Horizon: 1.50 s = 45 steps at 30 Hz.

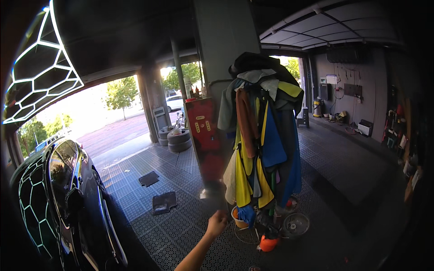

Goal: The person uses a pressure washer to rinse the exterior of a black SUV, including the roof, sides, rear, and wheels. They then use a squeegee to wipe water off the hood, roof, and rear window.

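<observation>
My left hand [217, 223] reaches up from the bottom edge, its fingers curled in, and nothing shows in it. My right hand is out of view. Just right of the left hand, apart from it, stands a small bucket [240, 224] with a blue cloth [246, 215] over its rim. Above hangs a thick bunch of cloths, among them a yellow cloth [243, 189], a brown cloth [246, 122] and a blue cloth [273, 142]. An orange container [268, 243] with black plastic on top sits on the floor below them.
A dark car [86, 206] stands at left. Two car floor mats [164, 203] [149, 178] lie on the perforated floor tiles [145, 233]. Beside the cloths are a red cabinet [203, 135] and a pillar [227, 37]. Stacked tyres [179, 140] stand near the doorway; a round wheeled base [296, 225] lies right.
</observation>
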{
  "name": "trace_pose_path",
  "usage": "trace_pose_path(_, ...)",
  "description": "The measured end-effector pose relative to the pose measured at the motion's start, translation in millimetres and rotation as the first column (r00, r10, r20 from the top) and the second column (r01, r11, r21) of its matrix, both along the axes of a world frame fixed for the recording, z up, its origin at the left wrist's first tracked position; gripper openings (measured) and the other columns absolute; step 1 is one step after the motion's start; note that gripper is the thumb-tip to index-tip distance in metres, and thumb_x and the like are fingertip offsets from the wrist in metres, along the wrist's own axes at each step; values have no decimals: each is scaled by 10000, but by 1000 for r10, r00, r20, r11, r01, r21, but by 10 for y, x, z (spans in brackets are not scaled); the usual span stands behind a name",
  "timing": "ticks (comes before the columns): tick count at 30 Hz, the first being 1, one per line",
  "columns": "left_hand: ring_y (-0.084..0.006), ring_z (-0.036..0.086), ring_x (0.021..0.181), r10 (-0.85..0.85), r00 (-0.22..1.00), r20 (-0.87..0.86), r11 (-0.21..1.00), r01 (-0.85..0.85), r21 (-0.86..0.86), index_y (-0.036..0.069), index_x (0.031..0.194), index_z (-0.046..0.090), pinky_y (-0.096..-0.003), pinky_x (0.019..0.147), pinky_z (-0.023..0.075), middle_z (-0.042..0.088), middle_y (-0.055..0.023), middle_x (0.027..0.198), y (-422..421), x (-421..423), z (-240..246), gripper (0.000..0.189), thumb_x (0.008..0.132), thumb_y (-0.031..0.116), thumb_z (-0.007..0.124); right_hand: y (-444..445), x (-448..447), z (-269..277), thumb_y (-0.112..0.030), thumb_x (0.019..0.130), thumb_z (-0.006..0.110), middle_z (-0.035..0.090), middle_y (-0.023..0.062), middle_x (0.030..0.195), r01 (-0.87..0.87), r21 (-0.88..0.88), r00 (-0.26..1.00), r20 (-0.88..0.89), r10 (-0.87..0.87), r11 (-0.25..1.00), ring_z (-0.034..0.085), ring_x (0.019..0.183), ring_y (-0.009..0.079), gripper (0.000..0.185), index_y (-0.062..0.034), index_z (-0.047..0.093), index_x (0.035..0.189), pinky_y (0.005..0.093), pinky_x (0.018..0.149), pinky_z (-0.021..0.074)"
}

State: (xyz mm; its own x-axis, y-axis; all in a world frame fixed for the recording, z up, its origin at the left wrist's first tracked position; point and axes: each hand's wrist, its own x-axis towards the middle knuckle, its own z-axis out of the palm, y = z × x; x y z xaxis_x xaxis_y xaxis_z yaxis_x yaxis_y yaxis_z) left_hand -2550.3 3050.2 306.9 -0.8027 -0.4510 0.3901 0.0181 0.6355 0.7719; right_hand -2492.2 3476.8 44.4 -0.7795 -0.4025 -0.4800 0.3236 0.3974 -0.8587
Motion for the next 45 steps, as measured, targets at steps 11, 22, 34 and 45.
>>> trace_pose_path(11, -412, 595, 1230, 325, 946, 18, 689, -224, -690, 91, 1452, 532, -543, 951, 536, 621, -218, 1222, -1793, -3941, 2149, 554, 903, 78, 598, -1902, -3165, 115, -211, 1061, 601, 695, 37, 836, -52, -89, 992, -122, 40, 995, 648, 680, 155, 162, -71, 679, 1082, 329, 635, 564)
trace_pose_path(22, -371, 679, 1031, 292, 956, -11, 743, -234, -628, 50, 1301, 536, -497, 826, 564, 587, -154, 1181, -2173, -3193, 1188, 505, 852, 180, 729, -2708, -3092, -510, -206, 1061, 601, 691, 32, 834, -136, -234, 914, -405, 31, 963, 639, 670, 150, 155, -76, 681, 1090, 326, 627, 558)
trace_pose_path(34, -505, 689, 925, 952, 274, 135, 280, -960, -23, 67, 1334, 538, -590, 753, 549, 653, -284, 1115, 195, 3924, -1373, 485, 921, 267, 696, -4529, 2406, 1238, -221, 965, 760, 666, 132, 1172, -720, -533, 520, 10, 854, 445, 650, 1044, 223, 504, 57, 544, 1324, 380, 928, 559)
trace_pose_path(45, -295, 723, 765, 846, -485, 221, -529, -814, 239, 60, 1078, 699, -417, 709, 586, 723, -146, 941, 2222, 7133, -636, 213, 945, 227, 699, -6740, 7452, 3861, -215, 986, 661, 632, 238, 1080, -895, 363, -352, -932, 90, 258, 708, 881, 419, 729, -126, 325, 1627, 517, 723, 596)
